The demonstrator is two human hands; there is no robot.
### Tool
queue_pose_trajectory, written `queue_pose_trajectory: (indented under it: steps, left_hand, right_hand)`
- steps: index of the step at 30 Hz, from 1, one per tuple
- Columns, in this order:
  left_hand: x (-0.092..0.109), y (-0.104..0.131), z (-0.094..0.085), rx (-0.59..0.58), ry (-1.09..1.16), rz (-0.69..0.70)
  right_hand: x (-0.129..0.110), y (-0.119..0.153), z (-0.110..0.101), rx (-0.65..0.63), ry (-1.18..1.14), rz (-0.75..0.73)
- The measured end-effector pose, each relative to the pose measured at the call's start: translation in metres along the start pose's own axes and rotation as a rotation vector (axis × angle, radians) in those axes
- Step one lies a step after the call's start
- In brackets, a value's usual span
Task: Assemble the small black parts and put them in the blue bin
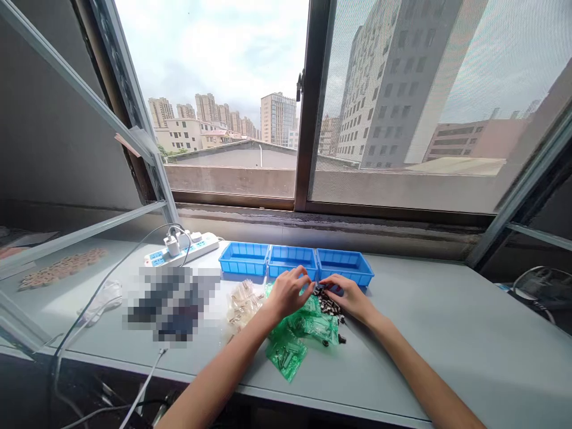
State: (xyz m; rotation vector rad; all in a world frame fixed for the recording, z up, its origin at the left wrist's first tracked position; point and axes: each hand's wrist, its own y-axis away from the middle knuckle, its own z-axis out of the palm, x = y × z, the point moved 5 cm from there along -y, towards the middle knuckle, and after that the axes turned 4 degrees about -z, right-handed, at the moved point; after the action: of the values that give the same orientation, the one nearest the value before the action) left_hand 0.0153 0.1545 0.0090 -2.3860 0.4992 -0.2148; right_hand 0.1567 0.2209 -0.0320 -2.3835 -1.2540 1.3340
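Green bags point(298, 333) nearest; both hands' fingers pinching small dark parts point(329, 302); blue trays point(295, 262), power strip point(182, 250) behind

We've got a pale grey table point(424, 333) under the window. On it, L to R: flat patch of small tan pieces point(62, 268), white power strip point(183, 250) w/ charger plugged in, white cable point(96, 301), clear bags point(241, 301), green bags point(304, 333), small black parts point(328, 305) in a loose heap. Three blue trays point(295, 262) sit side by side at the back, touching.
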Motion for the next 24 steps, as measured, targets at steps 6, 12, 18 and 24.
queue_pose_trajectory:
  steps: [6, 12, 18, 24]
  left_hand:
    - [-0.003, 0.001, 0.004, -0.033, 0.006, -0.027]
    - [-0.004, 0.001, 0.007, -0.081, 0.016, -0.014]
    - [-0.001, 0.002, 0.010, -0.116, -0.024, 0.004]
    - [0.001, 0.003, 0.009, -0.096, 0.001, 0.022]
  right_hand:
    - [0.006, -0.001, 0.002, 0.056, -0.059, 0.051]
    - [0.007, 0.000, 0.001, 0.107, -0.171, 0.188]
    - [-0.001, -0.002, 0.004, 0.098, -0.424, 0.308]
    - [-0.003, -0.001, 0.005, 0.125, -0.549, 0.356]
